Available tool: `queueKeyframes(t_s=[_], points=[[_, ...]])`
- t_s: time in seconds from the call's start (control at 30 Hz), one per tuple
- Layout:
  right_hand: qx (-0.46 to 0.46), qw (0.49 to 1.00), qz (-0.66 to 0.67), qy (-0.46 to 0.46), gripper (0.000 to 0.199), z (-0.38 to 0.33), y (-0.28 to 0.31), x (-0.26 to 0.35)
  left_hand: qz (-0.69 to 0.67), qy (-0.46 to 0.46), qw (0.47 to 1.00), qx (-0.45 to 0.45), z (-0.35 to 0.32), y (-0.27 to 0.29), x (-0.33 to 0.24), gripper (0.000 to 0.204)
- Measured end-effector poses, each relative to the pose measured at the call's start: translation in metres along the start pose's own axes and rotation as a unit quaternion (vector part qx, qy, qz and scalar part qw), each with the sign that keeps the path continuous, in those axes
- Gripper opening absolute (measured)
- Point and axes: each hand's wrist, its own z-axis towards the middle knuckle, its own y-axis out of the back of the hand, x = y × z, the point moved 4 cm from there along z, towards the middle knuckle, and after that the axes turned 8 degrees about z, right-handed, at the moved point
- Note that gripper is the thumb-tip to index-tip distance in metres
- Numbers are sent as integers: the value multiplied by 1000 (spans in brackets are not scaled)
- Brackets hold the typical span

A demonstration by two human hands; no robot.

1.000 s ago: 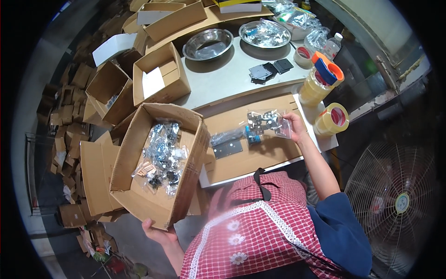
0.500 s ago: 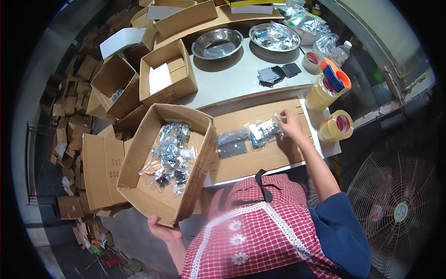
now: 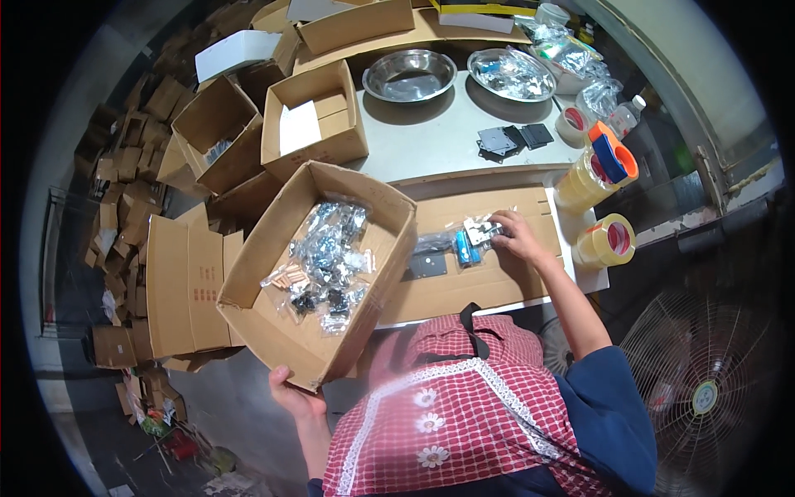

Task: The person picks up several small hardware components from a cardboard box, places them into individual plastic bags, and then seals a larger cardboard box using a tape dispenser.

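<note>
My left hand point(image 3: 296, 399) grips the near lower corner of a tilted cardboard box point(image 3: 248, 319). Inside that box lie several small clear bags point(image 3: 327, 240) of hardware and a bundle of copper-coloured pegs point(image 3: 290, 277). Over the flat cardboard sheet point(image 3: 497, 286), my right hand point(image 3: 517, 236) has its fingers closed on a clear plastic bag point(image 3: 480, 230) with whitish and metal parts in it. A blue item in clear wrap point(image 3: 466, 248) touches this bag on its left. Beside it lies a dark flat plate point(image 3: 426, 265), partly behind the box wall.
Two steel bowls point(image 3: 389, 91) stand on the far table, one full of small bags. Black square plates point(image 3: 513, 141) lie in front. Tape rolls point(image 3: 604, 240) and an orange-and-blue tape dispenser point(image 3: 613, 153) line the right edge. Open boxes point(image 3: 315, 116) crowd the left; a caged fan point(image 3: 704, 398) stands right.
My right hand has lowered the bag onto the sheet, and the blue wrapped item shows more plainly. The view has shifted slightly; my left hand still holds the box.
</note>
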Motion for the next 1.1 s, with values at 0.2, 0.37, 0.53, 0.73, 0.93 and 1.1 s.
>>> queueKeyframes(t_s=[0.2,0.37,0.53,0.73,0.93,1.1], points=[[0,1000,-4,-4,50,3,-20,21,21,0,1000,1,0,-9,0,68],[-127,984,-36,117,42,24,-7,74,55,28,998,30,-6,-19,-1,64],[-18,958,73,278,38,61,12,229,77,49,993,70,0,-18,12,67],[102,844,-365,380,26,101,-43,212,93,85,987,98,-7,-33,16,70],[202,916,-155,310,11,102,-6,210,51,111,989,88,-14,-32,15,61],[145,974,145,100,17,84,49,215,53,94,988,114,-14,-43,8,63]])
